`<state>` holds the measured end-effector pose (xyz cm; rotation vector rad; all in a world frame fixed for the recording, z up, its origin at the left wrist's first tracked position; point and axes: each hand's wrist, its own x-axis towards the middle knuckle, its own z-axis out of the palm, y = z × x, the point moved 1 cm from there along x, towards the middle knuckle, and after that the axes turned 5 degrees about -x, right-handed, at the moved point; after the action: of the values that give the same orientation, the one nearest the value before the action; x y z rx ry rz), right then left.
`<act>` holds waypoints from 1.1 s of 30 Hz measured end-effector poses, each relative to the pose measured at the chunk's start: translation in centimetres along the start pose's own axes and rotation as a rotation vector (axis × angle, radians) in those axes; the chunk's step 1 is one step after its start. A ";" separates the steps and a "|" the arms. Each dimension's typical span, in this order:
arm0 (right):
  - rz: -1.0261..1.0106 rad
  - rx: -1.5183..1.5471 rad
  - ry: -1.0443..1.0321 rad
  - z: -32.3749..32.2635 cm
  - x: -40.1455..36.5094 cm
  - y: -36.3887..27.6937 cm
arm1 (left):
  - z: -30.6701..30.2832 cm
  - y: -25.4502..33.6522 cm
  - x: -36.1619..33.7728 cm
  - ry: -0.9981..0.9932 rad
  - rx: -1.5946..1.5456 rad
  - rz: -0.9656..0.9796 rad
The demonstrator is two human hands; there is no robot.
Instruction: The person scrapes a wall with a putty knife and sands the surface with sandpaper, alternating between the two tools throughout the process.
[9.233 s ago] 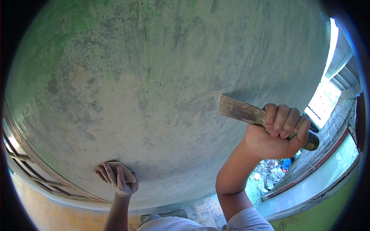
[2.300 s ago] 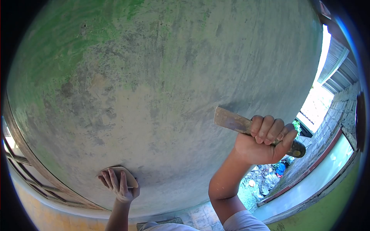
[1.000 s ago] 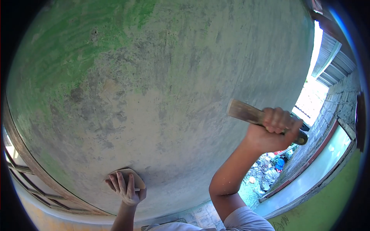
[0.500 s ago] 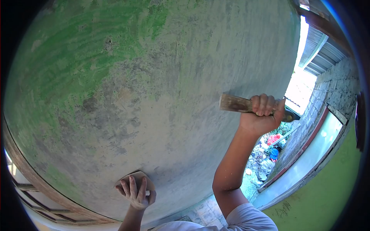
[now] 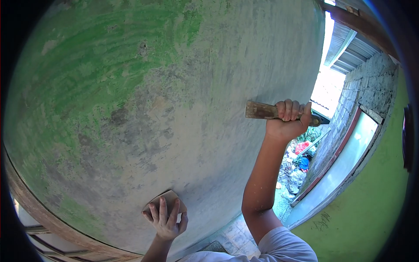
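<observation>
A wall (image 5: 209,131) fills most of the view, green paint at its upper left and grey, patchy plaster elsewhere. At the bottom, my left hand (image 5: 168,220) holds a flat, pale board (image 5: 174,199) near the wall, its fingers spread over the board's back. Higher up at the right, my right hand (image 5: 289,120) is wrapped round a long, worn wooden tool (image 5: 261,110). The tool's dark end sticks out to the right past my thumb. Whether its far side touches the wall is hidden.
Wooden window framing (image 5: 61,227) curves along the lower left. On the right are a block wall (image 5: 371,87), a red-edged door or window frame (image 5: 345,159) and a green wall (image 5: 371,209). A rubbish heap (image 5: 297,174) lies beyond the wall's edge, under a metal roof (image 5: 355,50).
The camera view has shifted, moving the wall's marks rightward. My left hand with the board appears further right and slightly higher; my right hand with the tool appears slightly further left and higher.
</observation>
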<state>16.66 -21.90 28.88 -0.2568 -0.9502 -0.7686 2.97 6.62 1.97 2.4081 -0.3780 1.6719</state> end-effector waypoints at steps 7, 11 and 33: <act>-0.049 -0.004 -0.057 -0.6 0.1 -0.5 | -0.5 -0.2 -0.1 -0.066 -0.002 -0.004; -0.039 -0.084 0.017 0.9 -0.7 -0.8 | -0.6 -0.2 0.0 -0.077 -0.014 0.004; -0.099 0.035 -0.094 -0.5 0.1 -2.7 | 0.7 -0.2 -0.7 0.063 0.012 -0.018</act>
<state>15.16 -24.15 28.33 -0.2180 -1.0703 -0.8359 3.41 6.64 1.06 2.3536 -0.3368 1.7419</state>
